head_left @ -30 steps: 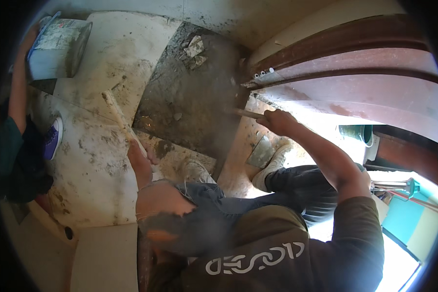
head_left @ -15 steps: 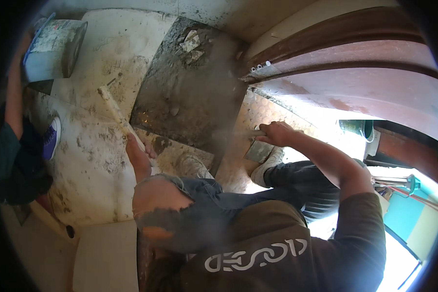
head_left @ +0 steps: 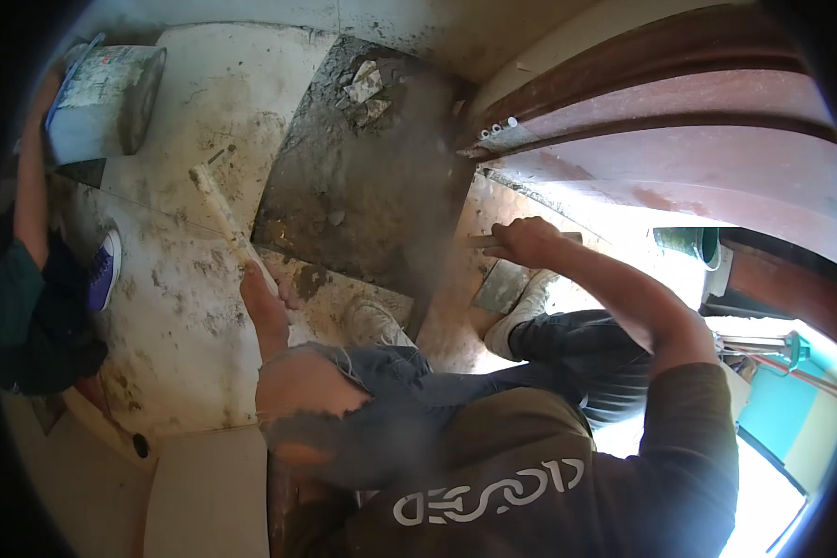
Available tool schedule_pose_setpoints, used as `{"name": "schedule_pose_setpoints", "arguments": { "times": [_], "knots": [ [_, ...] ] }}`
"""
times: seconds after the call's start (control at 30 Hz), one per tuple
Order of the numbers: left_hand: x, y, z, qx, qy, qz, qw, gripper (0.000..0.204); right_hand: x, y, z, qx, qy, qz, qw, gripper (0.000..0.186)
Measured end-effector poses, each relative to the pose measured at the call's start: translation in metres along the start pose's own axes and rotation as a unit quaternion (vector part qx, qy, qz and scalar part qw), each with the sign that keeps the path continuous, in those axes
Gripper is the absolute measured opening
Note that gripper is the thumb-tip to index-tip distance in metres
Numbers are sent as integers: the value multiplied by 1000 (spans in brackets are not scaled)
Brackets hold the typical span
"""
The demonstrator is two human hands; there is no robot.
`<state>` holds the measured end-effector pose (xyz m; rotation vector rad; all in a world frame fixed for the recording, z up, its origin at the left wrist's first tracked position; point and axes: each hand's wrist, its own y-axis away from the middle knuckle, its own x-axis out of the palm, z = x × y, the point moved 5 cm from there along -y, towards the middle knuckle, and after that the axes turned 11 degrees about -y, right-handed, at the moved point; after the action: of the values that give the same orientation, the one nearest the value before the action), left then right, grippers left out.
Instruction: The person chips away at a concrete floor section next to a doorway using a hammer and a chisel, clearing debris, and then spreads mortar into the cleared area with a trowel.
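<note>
"Pale bar (head_left: 216,206)?"
"Ten o'clock, left hand (head_left: 266,296) wrapped around its lower end; probably stiff, light."
"Wooden handle (head_left: 479,241)?"
"Two o'clock, right hand (head_left: 532,244) clenched round it; likely rigid, best gripped mid-length."

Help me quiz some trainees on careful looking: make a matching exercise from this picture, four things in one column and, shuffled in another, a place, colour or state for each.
Things
1. Left hand
2. Pale chunks
3. Right hand
4. Co-worker's shoe

Places, colours, states
A. Closed around a brownish handle
B. Purple and white
C. Closed around a long pale bar
D. On the dark floor patch

Right pairs: 1-C, 2-D, 3-A, 4-B
</note>
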<state>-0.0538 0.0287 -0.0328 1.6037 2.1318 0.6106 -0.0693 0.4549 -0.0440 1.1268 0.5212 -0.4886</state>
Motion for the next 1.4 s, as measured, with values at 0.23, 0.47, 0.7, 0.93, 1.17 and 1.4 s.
{"name": "schedule_pose_setpoints", "arguments": {
  "times": [0.23, 0.47, 0.7, 0.93, 1.17, 1.4],
  "knots": [
    [14, 2, 2, -26, 42, -30, 998, 49, 12, 11, -21, 41, 1, 7, 999, 47],
    [3, -4, 9, -1, 48, -3, 999, 48, -9, 21, -17, 33, 6, -8, 999, 48],
    [3, -8, 9, 11, 32, 20, 999, 48, -35, 1, -22, 72, 27, -102, 992, 51],
    [22, -1, 10, -22, 56, 5, 998, 47, -9, -15, -36, 172, -145, -54, 973, 71],
    [-17, -7, 26, 43, 18, -53, 998, 47, -22, -11, 21, 167, -172, -162, 957, 65],
    [-12, -19, 30, 24, -45, -27, 998, 41, -3, -28, 1, 182, -200, -56, 961, 64]
  ]
}}
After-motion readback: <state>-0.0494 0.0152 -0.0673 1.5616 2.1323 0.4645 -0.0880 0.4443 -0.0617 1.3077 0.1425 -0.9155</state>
